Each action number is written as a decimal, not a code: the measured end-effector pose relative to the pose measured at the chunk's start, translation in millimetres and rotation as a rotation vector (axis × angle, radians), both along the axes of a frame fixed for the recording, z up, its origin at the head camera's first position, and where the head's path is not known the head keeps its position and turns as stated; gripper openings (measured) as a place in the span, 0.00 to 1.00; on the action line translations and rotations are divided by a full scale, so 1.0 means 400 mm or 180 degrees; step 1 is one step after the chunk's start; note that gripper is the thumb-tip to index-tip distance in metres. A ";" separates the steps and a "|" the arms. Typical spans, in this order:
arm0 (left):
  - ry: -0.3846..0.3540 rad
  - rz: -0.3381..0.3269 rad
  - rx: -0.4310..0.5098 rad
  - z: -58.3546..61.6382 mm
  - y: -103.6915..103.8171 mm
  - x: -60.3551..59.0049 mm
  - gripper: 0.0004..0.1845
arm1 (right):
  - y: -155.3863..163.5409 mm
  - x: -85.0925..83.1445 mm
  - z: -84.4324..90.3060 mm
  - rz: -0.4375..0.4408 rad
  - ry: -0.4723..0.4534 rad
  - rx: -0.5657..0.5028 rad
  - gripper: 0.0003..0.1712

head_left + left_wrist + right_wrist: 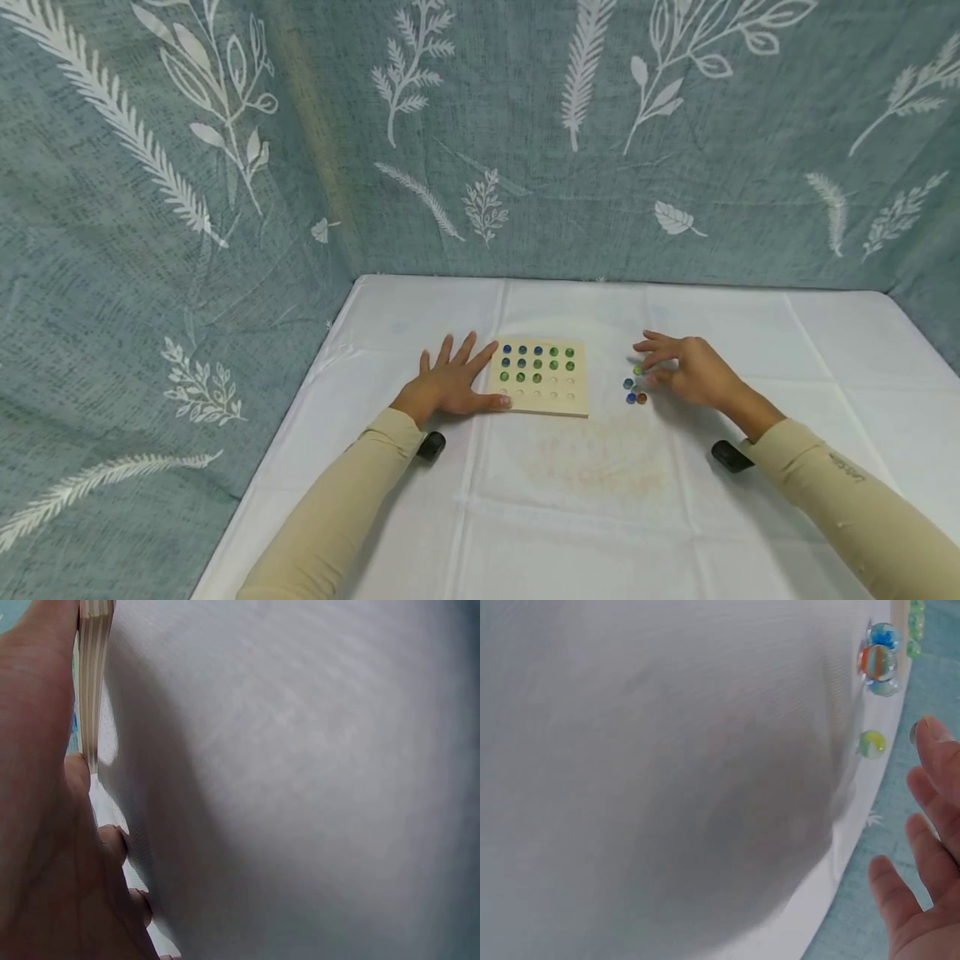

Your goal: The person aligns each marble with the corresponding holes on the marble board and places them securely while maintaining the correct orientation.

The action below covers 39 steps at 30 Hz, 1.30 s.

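A pale wooden board (547, 405) with rows of round holes lies on the table, its back rows holding blue and green glass marbles (537, 364). My left hand (453, 387) rests at the board's left edge with straight, spread fingers. Its thumb reaches the front left corner and the index finger the back left one. To the right of the board, my right hand (693, 371) is held over a few loose marbles, thumb and index finger pinching a small glass marble (913, 733) mostly hidden by the thumb. Below lie a yellow-green marble (871, 744) and an orange marble (877, 662).
A white cloth (585, 517) with creases and faint stains covers the table. Blue-green curtains (480, 167) with white leaf patterns hang behind it and on the left. Black wrist devices (731, 457) sit under both sleeves. Bare holes show in the board's front rows.
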<state>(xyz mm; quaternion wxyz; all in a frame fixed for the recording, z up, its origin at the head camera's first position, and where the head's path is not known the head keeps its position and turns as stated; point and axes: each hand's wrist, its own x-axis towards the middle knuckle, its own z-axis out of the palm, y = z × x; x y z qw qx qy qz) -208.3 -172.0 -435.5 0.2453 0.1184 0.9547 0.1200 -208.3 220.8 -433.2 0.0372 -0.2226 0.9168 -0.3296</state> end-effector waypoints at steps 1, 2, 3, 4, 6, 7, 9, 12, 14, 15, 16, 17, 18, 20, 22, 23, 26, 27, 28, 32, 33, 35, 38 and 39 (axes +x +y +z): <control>0.0008 -0.0001 0.0007 0.000 0.000 -0.001 0.57 | -0.003 0.000 0.001 -0.0008 0.0021 -0.0011 0.09; -0.0001 0.0002 0.0011 -0.001 -0.001 -0.003 0.57 | -0.005 -0.001 0.001 -0.0007 0.0040 -0.0025 0.09; -0.0024 0.0004 -0.0005 -0.003 0.000 -0.004 0.57 | -0.008 -0.001 0.001 -0.0005 0.0070 -0.0027 0.08; -0.0044 0.0004 -0.0020 -0.005 0.000 -0.005 0.57 | -0.011 -0.001 0.001 0.0007 0.0081 -0.0030 0.08; -0.0083 0.0013 -0.0052 -0.010 0.000 -0.009 0.57 | -0.017 -0.002 0.001 0.0034 0.0102 -0.0040 0.08; -0.0102 0.0020 -0.0063 -0.013 0.001 -0.010 0.57 | -0.019 -0.003 0.002 0.0041 0.0110 -0.0042 0.08; -0.0079 0.0016 -0.0070 -0.014 0.000 -0.011 0.57 | -0.024 -0.004 0.004 0.0057 0.0120 -0.0049 0.09; -0.0010 0.0004 -0.0041 -0.004 -0.001 -0.006 0.56 | -0.033 -0.005 0.011 0.0059 0.0097 -0.0072 0.09; 0.0024 -0.0014 -0.0031 0.006 0.000 0.000 0.56 | -0.038 -0.005 0.013 0.0063 0.0085 -0.0099 0.09; 0.0014 -0.0012 -0.0035 0.009 0.000 0.001 0.55 | -0.040 -0.006 0.014 0.0061 0.0066 -0.0109 0.09; 0.0007 -0.0004 -0.0029 0.010 0.001 0.002 0.55 | -0.042 -0.007 0.015 0.0055 0.0041 -0.0124 0.09; -0.0009 0.0007 -0.0037 0.009 0.001 0.001 0.55 | -0.045 -0.008 0.015 0.0061 0.0034 -0.0144 0.09; -0.0024 0.0020 -0.0035 0.007 0.001 0.000 0.56 | -0.047 -0.009 0.015 0.0065 0.0025 -0.0168 0.09; -0.0042 0.0038 -0.0033 -0.002 -0.001 -0.004 0.57 | -0.053 -0.011 0.013 0.0078 -0.0005 -0.0216 0.09; -0.0053 0.0046 -0.0024 -0.008 -0.002 -0.008 0.57 | -0.058 -0.011 0.012 0.0077 -0.0054 -0.0255 0.09; -0.0069 0.0047 -0.0034 -0.011 -0.002 -0.009 0.58 | -0.061 -0.010 0.011 0.0085 -0.0069 -0.0272 0.09; -0.0065 0.0038 -0.0033 -0.016 -0.001 -0.008 0.58 | -0.068 -0.005 0.003 0.0076 -0.0104 -0.0315 0.09; -0.0068 0.0039 -0.0036 -0.016 0.000 -0.007 0.58 | -0.071 -0.005 0.001 0.0071 -0.0103 -0.0339 0.09; -0.0072 0.0040 -0.0044 -0.016 0.001 -0.006 0.57 | -0.073 -0.004 -0.002 0.0069 -0.0074 -0.0350 0.09; -0.0031 0.0021 -0.0004 -0.007 0.002 -0.001 0.57 | -0.085 -0.005 -0.011 0.0066 -0.0048 -0.0418 0.09; -0.0032 0.0014 -0.0003 -0.006 0.002 0.000 0.57 | -0.088 -0.005 -0.013 0.0068 -0.0068 -0.0422 0.10; -0.0031 0.0004 -0.0025 -0.007 0.001 0.000 0.57 | -0.094 -0.006 -0.014 0.0089 -0.0106 -0.0445 0.10; -0.0026 0.0014 -0.0062 -0.019 -0.001 -0.008 0.57 | -0.104 -0.007 -0.012 0.0076 -0.0139 -0.0481 0.09; -0.0031 0.0016 -0.0072 -0.025 -0.002 -0.011 0.57 | -0.108 -0.008 -0.011 0.0078 -0.0152 -0.0496 0.09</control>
